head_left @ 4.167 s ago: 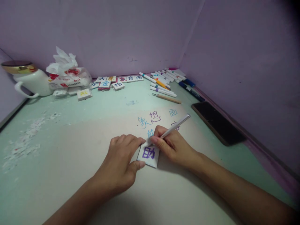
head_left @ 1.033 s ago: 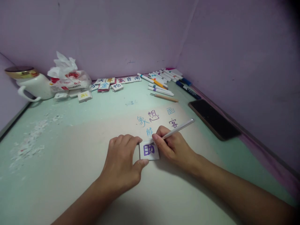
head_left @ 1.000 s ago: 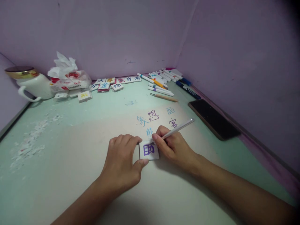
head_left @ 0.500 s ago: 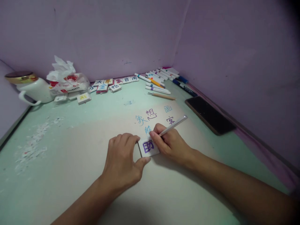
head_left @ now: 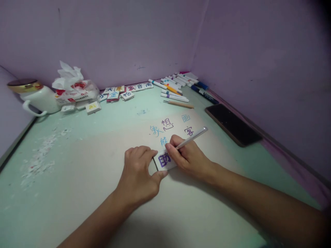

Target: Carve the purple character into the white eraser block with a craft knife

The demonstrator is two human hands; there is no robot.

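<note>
A small white block [head_left: 163, 166] lies on the table, with a bold purple character drawn on its top face and a dark edge on its left side. My left hand [head_left: 141, 174] grips it, fingers at the far edge and thumb at the near edge. In my right hand [head_left: 187, 156] is a slim silver pen-shaped tool [head_left: 194, 135], held like a pencil and slanting up to the right. Its tip is hidden behind my fingers, over the block's right part. My right hand covers that side of the block.
Handwritten characters [head_left: 167, 124] mark the pale green tabletop [head_left: 111, 213]. White shavings [head_left: 41, 156] lie left. Behind stand a lidded white mug [head_left: 42, 100], a tissue pack [head_left: 76, 92] and lettered blocks [head_left: 113, 95]. Markers [head_left: 174, 96], a wooden-handled tool [head_left: 179, 104] and a phone [head_left: 232, 124] lie right.
The view has shifted slightly. My right hand and the tool now cover more of the character's right side. My left hand keeps its grip on the block.
</note>
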